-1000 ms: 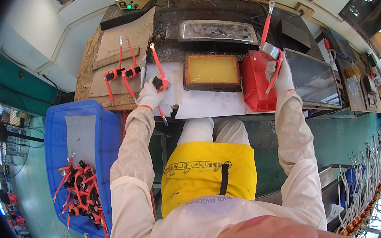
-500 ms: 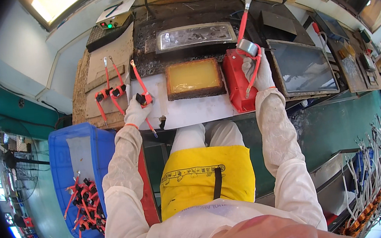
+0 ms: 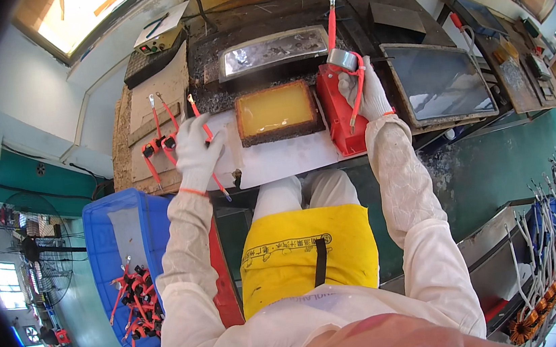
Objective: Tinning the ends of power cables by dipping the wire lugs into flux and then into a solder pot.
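over the white paper (image 3: 284, 163), your left hand (image 3: 197, 149) had its fingers apart above a red lead (image 3: 195, 107) whose long axis ran outward and leftward; your right hand (image 3: 371, 96), farther off, was clamped on a ringed red cable (image 3: 342, 60) by the red bin (image 3: 346, 140).

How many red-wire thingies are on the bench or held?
4: one red-wire piece and its neighbour on the board, one partly covered by the left hand, one in the right hand. More may hide.
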The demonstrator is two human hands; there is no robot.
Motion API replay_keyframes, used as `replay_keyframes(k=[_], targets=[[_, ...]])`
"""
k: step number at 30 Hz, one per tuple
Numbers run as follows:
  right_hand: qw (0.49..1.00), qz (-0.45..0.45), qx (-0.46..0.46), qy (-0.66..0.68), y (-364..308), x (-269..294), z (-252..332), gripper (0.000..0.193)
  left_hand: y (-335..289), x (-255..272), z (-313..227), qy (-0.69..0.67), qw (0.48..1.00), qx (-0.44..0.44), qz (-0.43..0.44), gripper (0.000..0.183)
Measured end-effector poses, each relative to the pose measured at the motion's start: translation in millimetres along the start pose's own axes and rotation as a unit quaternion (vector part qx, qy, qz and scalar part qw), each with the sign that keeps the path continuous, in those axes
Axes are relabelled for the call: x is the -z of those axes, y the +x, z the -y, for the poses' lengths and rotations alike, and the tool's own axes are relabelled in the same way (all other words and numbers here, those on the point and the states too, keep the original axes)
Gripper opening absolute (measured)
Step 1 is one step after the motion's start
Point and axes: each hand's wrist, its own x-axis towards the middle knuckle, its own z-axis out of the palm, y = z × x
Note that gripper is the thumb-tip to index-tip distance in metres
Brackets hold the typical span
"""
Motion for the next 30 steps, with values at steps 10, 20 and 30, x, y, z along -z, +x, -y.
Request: replay_keyframes(k=[10, 20, 30], targets=[[0.999, 0.0, 0.042, -0.007, 1, 0, -5, 0.047, 86, -32, -208, -0.174, 0.953, -0.147, 0.199, 0.039], [0.998, 0.059, 0.021, 0.026, 17, 4, -13, 0.043, 122, -83, -246, -0.041, 0.956, -0.246, 0.155, 0.02], [0.984, 0.108, 0.024, -0.143, 4, -3, -12, 0.06, 125, -65, -212, -0.033, 0.958, -0.21, 0.194, 0.024]])
